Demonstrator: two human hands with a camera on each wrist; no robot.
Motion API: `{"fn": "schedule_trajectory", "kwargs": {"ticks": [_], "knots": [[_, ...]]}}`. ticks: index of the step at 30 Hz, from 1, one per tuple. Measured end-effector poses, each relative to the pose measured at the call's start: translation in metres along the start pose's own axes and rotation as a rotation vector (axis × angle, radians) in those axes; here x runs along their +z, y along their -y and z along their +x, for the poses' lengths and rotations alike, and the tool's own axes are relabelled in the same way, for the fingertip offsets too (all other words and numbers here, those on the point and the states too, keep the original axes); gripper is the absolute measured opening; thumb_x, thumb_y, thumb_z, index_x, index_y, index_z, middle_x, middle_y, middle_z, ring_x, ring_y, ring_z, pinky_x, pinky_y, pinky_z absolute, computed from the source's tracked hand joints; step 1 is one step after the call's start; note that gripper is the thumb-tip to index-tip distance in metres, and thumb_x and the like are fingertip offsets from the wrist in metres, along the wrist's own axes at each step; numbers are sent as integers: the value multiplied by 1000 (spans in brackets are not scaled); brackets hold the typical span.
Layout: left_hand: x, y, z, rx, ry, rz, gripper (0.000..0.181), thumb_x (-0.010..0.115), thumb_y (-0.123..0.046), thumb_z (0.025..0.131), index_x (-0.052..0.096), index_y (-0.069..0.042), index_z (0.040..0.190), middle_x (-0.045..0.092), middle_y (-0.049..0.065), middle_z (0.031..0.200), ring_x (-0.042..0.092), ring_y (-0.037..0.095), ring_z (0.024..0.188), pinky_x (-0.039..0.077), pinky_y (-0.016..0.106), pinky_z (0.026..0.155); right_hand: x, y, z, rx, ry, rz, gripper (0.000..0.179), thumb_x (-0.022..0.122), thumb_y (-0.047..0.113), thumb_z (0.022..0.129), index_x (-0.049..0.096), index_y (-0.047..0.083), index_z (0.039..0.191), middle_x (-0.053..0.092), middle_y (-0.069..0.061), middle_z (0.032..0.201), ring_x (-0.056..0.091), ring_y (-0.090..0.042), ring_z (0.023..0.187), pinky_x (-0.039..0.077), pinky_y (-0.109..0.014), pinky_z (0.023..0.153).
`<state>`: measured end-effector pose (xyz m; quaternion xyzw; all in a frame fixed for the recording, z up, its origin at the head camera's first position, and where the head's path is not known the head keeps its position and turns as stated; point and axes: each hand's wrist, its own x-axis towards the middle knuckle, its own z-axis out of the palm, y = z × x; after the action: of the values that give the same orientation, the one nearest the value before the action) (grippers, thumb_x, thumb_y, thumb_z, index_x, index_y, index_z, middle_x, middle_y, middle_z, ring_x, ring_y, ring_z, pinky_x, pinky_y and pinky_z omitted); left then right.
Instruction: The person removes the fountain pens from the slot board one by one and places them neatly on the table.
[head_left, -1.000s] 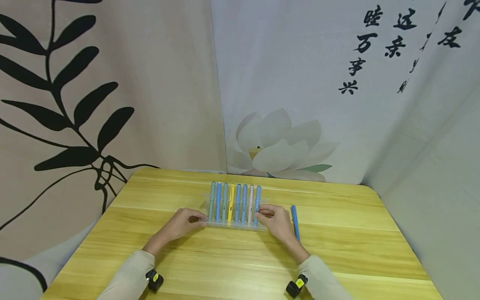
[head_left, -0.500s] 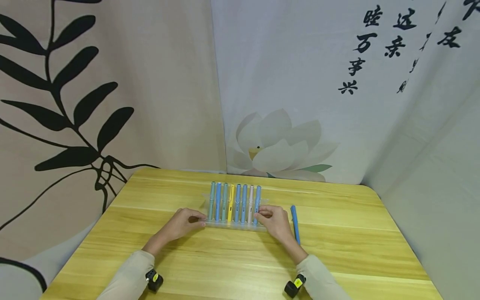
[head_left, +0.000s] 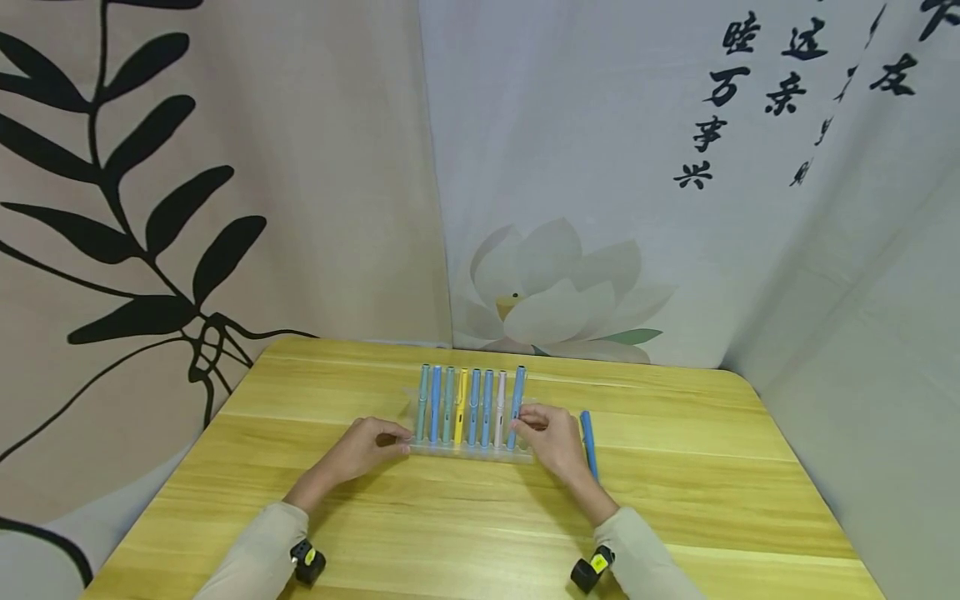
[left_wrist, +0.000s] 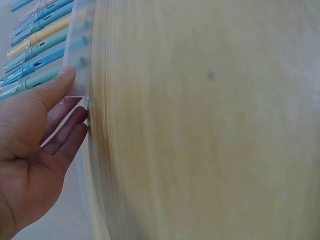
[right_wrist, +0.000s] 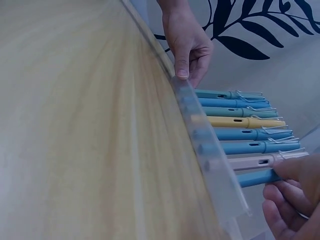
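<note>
A clear plastic pen stand [head_left: 468,452] holds a row of upright pens in green, blue, yellow and pale pink. My left hand [head_left: 367,446] pinches the stand's left end; in the left wrist view the thumb [left_wrist: 62,80] lies on its clear front and the fingers are behind or below. At the row's right end, my right hand [head_left: 553,437] pinches a blue pen [right_wrist: 257,178] between thumb and fingers. That pen stands slightly higher than its neighbours, and its upper part is hidden by the hand in the right wrist view. The pink pen [right_wrist: 250,162] is right beside it.
Another blue pen [head_left: 588,442] lies on the wooden table [head_left: 712,483], just right of my right hand and partly behind the wrist. Patterned curtains [head_left: 562,167] hang behind the table. A small black camera sits at each wrist.
The blue pen in my right hand has risen a little and leans slightly right, with the hand shifting up with it. My left hand and the stand keep their places.
</note>
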<state>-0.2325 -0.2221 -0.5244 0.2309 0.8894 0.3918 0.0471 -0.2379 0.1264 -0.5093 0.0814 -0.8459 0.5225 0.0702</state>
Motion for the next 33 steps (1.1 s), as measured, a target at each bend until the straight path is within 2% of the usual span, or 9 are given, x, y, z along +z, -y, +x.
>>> {"fn": "schedule_trajectory", "kwargs": {"ticks": [5, 17, 33], "knots": [[0, -1, 0, -6, -2, 0, 26, 72, -23, 97, 76, -9, 119, 75, 6, 119, 68, 30, 115, 54, 51, 99, -3, 6, 1, 21, -7, 6, 22, 81, 15, 90, 78, 3, 108, 78, -8, 99, 74, -20, 90, 61, -33, 80], [0, 0, 1, -12, -4, 14, 26, 72, -24, 97, 76, -10, 118, 75, 5, 119, 67, 31, 115, 54, 53, 99, -18, 13, -1, -21, -19, -6, 24, 80, 17, 90, 78, 4, 111, 78, -6, 98, 73, -19, 88, 61, -33, 79], [0, 1, 1, -7, -3, 18, 26, 72, -24, 97, 76, -9, 118, 75, 6, 119, 67, 31, 115, 53, 53, 99, -43, 9, -8, -21, -36, -52, 29, 80, 21, 91, 77, 5, 115, 78, -5, 101, 74, -20, 92, 61, -35, 84]]}}
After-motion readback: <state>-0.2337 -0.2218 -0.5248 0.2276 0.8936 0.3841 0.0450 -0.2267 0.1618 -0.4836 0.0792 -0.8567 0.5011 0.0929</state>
